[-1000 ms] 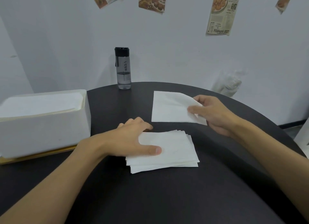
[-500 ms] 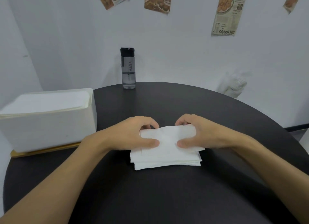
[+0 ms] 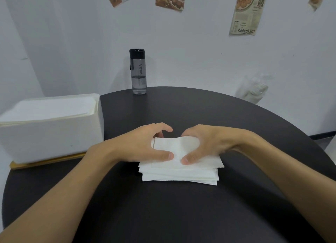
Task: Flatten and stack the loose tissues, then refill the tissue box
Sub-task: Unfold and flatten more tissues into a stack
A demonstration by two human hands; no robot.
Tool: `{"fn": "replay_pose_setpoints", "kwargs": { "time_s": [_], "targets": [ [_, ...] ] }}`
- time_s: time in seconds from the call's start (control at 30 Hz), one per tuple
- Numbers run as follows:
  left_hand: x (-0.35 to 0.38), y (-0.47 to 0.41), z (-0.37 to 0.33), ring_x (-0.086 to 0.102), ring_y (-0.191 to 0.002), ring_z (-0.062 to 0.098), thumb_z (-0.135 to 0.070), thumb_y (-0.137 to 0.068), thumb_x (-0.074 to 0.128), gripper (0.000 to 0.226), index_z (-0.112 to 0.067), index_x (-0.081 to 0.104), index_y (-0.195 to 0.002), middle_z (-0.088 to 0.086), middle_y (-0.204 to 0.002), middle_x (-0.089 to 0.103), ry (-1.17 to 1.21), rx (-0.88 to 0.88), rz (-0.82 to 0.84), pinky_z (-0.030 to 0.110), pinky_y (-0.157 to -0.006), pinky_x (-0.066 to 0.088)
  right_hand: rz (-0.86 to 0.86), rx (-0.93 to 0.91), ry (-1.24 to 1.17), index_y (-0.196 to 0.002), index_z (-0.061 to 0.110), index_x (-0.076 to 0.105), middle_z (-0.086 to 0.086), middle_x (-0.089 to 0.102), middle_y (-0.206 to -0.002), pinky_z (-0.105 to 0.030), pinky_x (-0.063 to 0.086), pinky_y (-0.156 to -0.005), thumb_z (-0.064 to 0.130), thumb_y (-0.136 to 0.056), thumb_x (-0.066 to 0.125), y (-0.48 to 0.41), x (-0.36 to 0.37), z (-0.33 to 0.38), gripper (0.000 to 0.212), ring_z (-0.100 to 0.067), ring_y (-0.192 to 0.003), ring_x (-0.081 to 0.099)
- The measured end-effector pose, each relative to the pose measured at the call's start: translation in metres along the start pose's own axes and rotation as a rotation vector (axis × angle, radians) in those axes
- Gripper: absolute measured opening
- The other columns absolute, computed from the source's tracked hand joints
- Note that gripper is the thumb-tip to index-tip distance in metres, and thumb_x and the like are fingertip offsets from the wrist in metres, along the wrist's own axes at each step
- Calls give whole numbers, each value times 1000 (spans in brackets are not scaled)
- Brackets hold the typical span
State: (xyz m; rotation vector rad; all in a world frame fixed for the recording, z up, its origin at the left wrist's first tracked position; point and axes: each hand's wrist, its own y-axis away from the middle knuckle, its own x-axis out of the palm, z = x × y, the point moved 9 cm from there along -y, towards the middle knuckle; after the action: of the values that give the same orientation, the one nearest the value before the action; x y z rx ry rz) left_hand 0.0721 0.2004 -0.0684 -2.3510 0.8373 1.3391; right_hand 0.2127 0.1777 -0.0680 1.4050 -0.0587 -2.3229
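- The stack of tissues [image 3: 179,173] lies flat near the middle of the round black table [image 3: 181,215], its sheets slightly fanned so that several edges show along the near side.
- The top tissue [image 3: 174,148] sits on the stack between the two hands, and its far edge is bowed upward.
- The left hand [image 3: 143,144] grips the left part of the top tissue, thumb pressed flat on the sheet and fingers curled over its far edge.
- The right hand [image 3: 207,142] grips the right part the same way, thumb down on the sheet and fingers curled behind it; the two thumb tips are close together but apart.
- Both forearms reach in from the near edge of the table, one on each side of the stack.
- The tissue box [image 3: 54,137], white and open-topped with white sheets up to its rim, stands at the left edge of the table on a thin wooden base [image 3: 49,162], well apart from the stack.
- A clear water bottle [image 3: 139,73] with a black cap stands upright at the far edge, near the wall.
- Nothing lies between the stack and the box.
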Motion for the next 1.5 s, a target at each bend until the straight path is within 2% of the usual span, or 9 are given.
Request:
{"fn": "replay_pose_setpoints", "kwargs": {
  "time_s": [0.1, 0.3, 0.43, 0.6, 0.73, 0.93, 1.2, 1.33, 1.5],
  "targets": [
    [-2, 0, 1, 53, -110, -3, -54, -83, 75, 68, -43, 41, -141, -26, -120, 50, 20, 0, -27, 20, -93, 48, 25, -11, -102, -92, 17, 68, 1, 75, -91, -27, 57, -71, 37, -76, 85, 3, 5, 1, 31, -15, -82, 72],
    [-16, 1, 4, 56, -115, -1, -49, -82, 77, 71, -40, 40, -142, -21, -128, 57, 131, -31, -134, 24, -100, 47, -136, -6, -203, -90, 14, 62, 2, 68, -84, -27, 53, -63, 23, -75, 84, 11, -4, -2, 28, -11, -70, 65],
    [-31, 2, 12, 72, -94, 8, -38, -82, 80, 77, -35, 35, -143, -4, -99, 76, 491, -118, -370, 32, -91, 55, -401, 1, -537, -108, 20, 60, 1, 70, -102, -31, 59, -73, 17, -77, 83, 17, -20, -19, 39, -14, -86, 71],
    [-17, 0, -5, 72, -107, 20, -31, -77, 80, 69, -12, 51, -136, 4, -118, 73, 1153, -44, -506, 45, -98, 55, -600, -194, -970, -120, 16, 63, -1, 73, -113, -49, 57, -90, 13, -86, 76, 21, -26, -14, 37, -22, -104, 71],
    [-27, 12, -28, 73, -102, 16, -19, -93, 69, 28, -18, 64, -121, -2, -111, 75, 989, 68, -698, 43, -88, 60, -609, -278, -964, -124, 17, 60, 1, 72, -116, -44, 59, -88, 13, -88, 74, 23, -22, 2, 39, -19, -106, 70],
    [-36, 21, -28, 69, -106, 10, -24, -86, 76, 48, -23, 52, -127, -6, -119, 68, 864, 96, -838, 36, -85, 61, -662, -290, -919, -126, 23, 50, 7, 66, -120, -31, 60, -82, 17, -88, 74, 31, -29, 5, 45, -9, -105, 69],
    [-19, 15, -39, 63, -106, -3, -11, -93, 68, 49, -24, 43, -133, -14, -121, 61, 807, 95, -749, 15, -78, 54, -733, -308, -885, -130, 26, 48, 11, 63, -121, -28, 57, -85, 6, -92, 63, 33, -27, 11, 45, -6, -108, 65],
    [-26, 21, -52, 63, -105, -2, -7, -96, 61, 41, -21, 44, -131, -8, -120, 60, 791, 168, -796, 14, -75, 54, -794, -393, -877, -123, 29, 45, 10, 60, -118, -18, 55, -77, -1, -93, 59, 42, -38, 19, 45, 1, -103, 63],
    [-20, 20, -54, 62, -110, 3, -19, -84, 65, 64, -28, 34, -140, -6, -127, 56, 854, 213, -741, 23, -82, 57, -752, -374, -912, -138, 32, 34, 7, 55, -128, -26, 55, -87, 3, -92, 62, 42, -37, 13, 61, -5, -110, 61]
  ]
}}
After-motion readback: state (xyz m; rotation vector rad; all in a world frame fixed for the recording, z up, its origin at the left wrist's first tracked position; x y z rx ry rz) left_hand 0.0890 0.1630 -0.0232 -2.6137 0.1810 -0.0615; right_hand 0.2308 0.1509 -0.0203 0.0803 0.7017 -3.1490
